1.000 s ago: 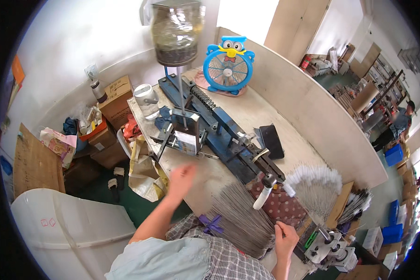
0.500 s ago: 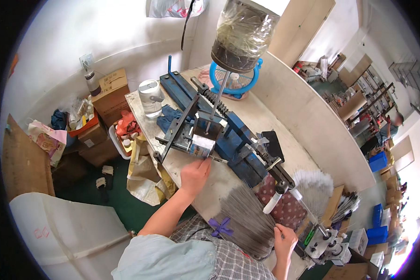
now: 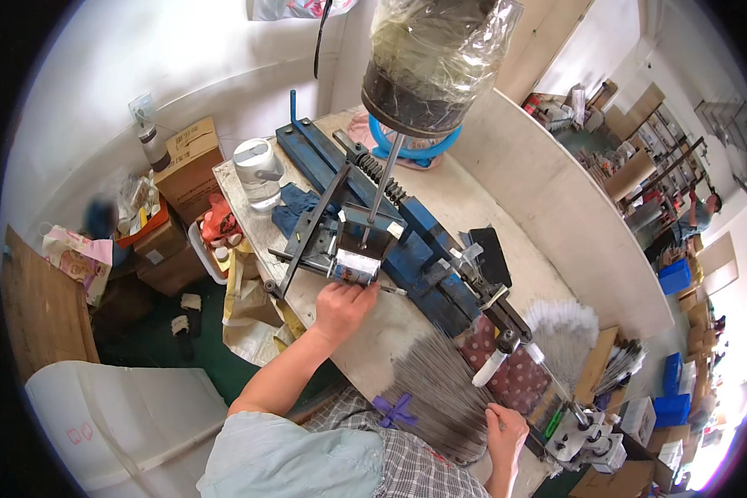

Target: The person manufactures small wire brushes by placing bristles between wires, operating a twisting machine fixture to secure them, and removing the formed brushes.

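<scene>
My left hand [image 3: 343,312] is closed, its fingers against the near side of a shiny printed cylinder [image 3: 357,268] on the blue bench machine [image 3: 408,256]. What those fingers grip is hidden. At the right end of a pile of thin grey wires [image 3: 440,383], my right hand [image 3: 506,433] pinches the wire ends between thumb and fingers; how many is too small to tell. A purple ribbon bow [image 3: 395,409] lies on the pile's near left side. Beyond the right hand stands a metal clamp-like fixture [image 3: 585,444], and a white-handled lever [image 3: 491,368] sits above the wires.
A plastic-wrapped drum [image 3: 427,70] hangs over the machine on a rod. The bench [image 3: 307,290] also carries a white lidded jug [image 3: 258,173], a blue fan [image 3: 419,149], a dotted cushion [image 3: 506,373] and white-tipped wires [image 3: 563,332]. Cartons [image 3: 189,166] stand left; a person [image 3: 695,220] is far right.
The whole view has shifted slightly, bringing the hanging drum lower over the fan. My left hand stays by the cylinder and my right hand at the wire ends.
</scene>
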`<state>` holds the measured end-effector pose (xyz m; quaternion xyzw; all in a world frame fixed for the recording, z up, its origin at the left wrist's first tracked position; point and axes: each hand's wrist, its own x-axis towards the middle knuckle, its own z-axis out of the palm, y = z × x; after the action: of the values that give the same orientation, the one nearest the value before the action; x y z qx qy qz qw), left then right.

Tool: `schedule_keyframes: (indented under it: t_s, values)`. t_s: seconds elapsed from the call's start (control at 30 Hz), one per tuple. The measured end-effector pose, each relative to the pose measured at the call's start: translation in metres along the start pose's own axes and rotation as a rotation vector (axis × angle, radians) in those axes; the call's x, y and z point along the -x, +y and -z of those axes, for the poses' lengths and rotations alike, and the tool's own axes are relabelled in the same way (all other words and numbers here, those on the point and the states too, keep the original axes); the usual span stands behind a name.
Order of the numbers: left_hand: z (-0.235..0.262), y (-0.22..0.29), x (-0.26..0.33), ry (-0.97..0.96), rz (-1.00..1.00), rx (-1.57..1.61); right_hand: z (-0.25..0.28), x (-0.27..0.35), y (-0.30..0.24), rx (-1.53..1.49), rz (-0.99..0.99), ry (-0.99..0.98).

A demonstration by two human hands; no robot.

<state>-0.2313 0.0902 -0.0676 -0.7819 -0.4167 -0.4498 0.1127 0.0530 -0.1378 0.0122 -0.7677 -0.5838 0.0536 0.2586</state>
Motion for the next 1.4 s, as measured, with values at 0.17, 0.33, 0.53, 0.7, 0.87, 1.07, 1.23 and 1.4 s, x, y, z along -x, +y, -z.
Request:
schedule_keyframes:
  t_s: [0.17, 0.33, 0.53, 0.7, 0.87, 1.07, 1.23, 1.4]
  values:
    - [-0.009, 0.0, -0.003, 0.136, -0.028, -0.001, -0.001, -0.006, 0.003, 0.012, -0.036, -0.016]
    - [-0.006, 0.0, -0.001, 0.171, -0.03, 0.019, -0.001, -0.015, 0.003, 0.035, 0.004, -0.035]
    - [0.018, 0.0, 0.014, 0.063, 0.01, 0.148, -0.003, -0.018, 0.006, 0.023, -0.048, -0.018]
    - [0.021, 0.005, 0.002, -0.016, 0.035, 0.203, -0.008, -0.026, -0.002, 0.017, -0.019, -0.006]
    - [0.011, 0.006, -0.005, -0.103, 0.078, 0.108, -0.012, -0.023, 0.001, 0.001, -0.057, -0.019]
    - [0.008, 0.005, -0.008, -0.059, 0.043, 0.047, -0.014, -0.02, 0.001, -0.016, -0.093, -0.027]
    - [0.009, 0.011, -0.014, -0.17, 0.08, -0.04, -0.012, -0.029, 0.001, -0.042, -0.003, -0.029]
    - [0.005, 0.017, -0.017, -0.173, 0.093, -0.03, -0.01, -0.029, 0.006, -0.072, 0.035, 0.0]
